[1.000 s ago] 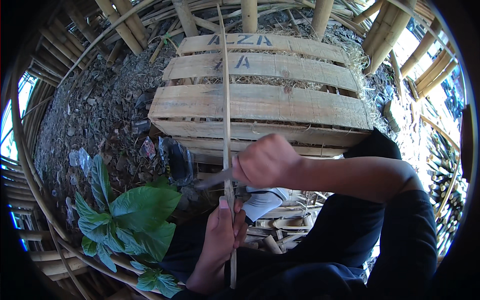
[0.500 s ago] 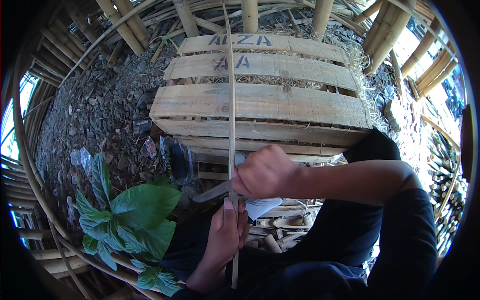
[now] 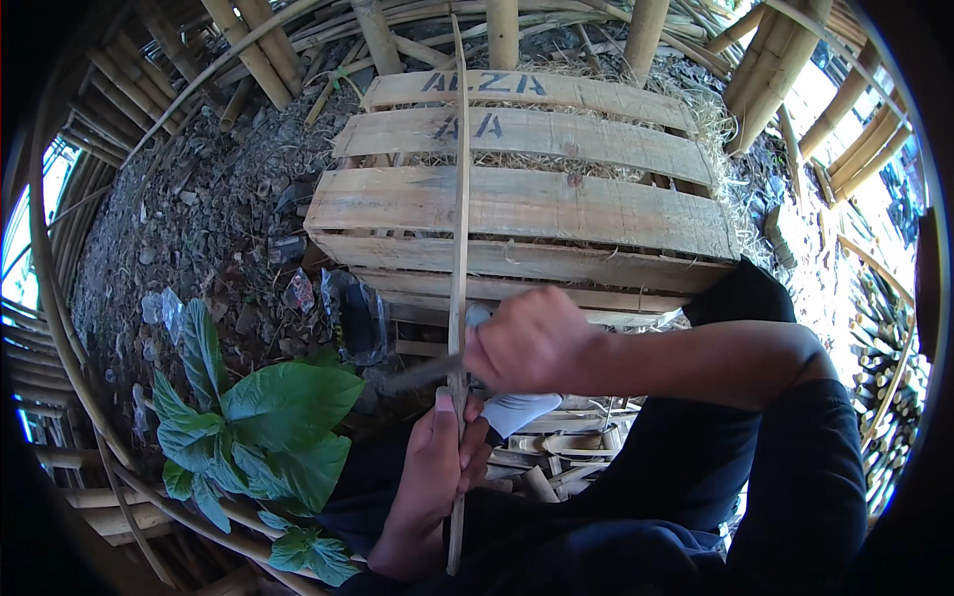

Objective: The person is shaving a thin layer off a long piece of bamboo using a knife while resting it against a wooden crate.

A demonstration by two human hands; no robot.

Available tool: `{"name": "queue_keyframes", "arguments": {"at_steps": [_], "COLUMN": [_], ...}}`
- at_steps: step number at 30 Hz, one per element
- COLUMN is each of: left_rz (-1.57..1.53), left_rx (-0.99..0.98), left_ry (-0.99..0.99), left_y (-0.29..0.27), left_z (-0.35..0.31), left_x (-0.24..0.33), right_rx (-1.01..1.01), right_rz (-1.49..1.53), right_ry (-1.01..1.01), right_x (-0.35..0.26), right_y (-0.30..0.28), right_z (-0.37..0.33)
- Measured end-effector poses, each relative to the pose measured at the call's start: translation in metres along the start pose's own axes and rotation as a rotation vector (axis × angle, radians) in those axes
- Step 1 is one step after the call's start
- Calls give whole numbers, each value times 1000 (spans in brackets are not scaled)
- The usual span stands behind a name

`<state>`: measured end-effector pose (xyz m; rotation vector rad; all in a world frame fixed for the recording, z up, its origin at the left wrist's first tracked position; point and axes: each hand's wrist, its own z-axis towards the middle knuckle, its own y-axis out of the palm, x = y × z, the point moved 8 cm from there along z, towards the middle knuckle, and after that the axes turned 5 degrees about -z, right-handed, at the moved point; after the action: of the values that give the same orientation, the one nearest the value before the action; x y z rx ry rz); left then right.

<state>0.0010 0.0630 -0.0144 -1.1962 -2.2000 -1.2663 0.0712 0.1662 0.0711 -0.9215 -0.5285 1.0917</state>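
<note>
A long, thin bamboo strip (image 3: 461,209) stands lengthwise in front of me, its far end reaching over the wooden crate. My left hand (image 3: 437,459) is closed round its lower part, the thumb lying along it. Just above that thumb, my right hand (image 3: 525,343) is a fist at the strip, gripping a knife (image 3: 422,374). The blade points left across the strip and is smeared by motion; the handle is hidden inside my fist.
A slatted wooden crate (image 3: 517,204) with straw lies ahead. A broad-leaved green plant (image 3: 283,407) grows at the left. Bamboo poles (image 3: 502,35) form a fence behind. Cut bamboo pieces (image 3: 561,462) lie under my legs, and a bundle of sticks (image 3: 884,368) is at the right.
The lower end of the strip and my left hand have shifted slightly left. The knife blade has moved up a little and become blurred. Both hands keep their grips.
</note>
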Motion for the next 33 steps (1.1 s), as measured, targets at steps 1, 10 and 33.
{"name": "queue_keyframes", "arguments": {"at_steps": [1,10,33], "left_rz": [-27,-89,-88], "left_rx": [5,-21,-26], "left_ry": [-18,-48,-21], "left_y": [0,2,8], "left_z": [-1,-4,-9], "left_x": [-1,-1,1], "right_rx": [-163,-327,-540], "right_rz": [82,63,-349], "right_ry": [3,79,217], "right_x": [-1,19,70], "right_y": [10,33,25], "right_z": [-1,-3,19]}}
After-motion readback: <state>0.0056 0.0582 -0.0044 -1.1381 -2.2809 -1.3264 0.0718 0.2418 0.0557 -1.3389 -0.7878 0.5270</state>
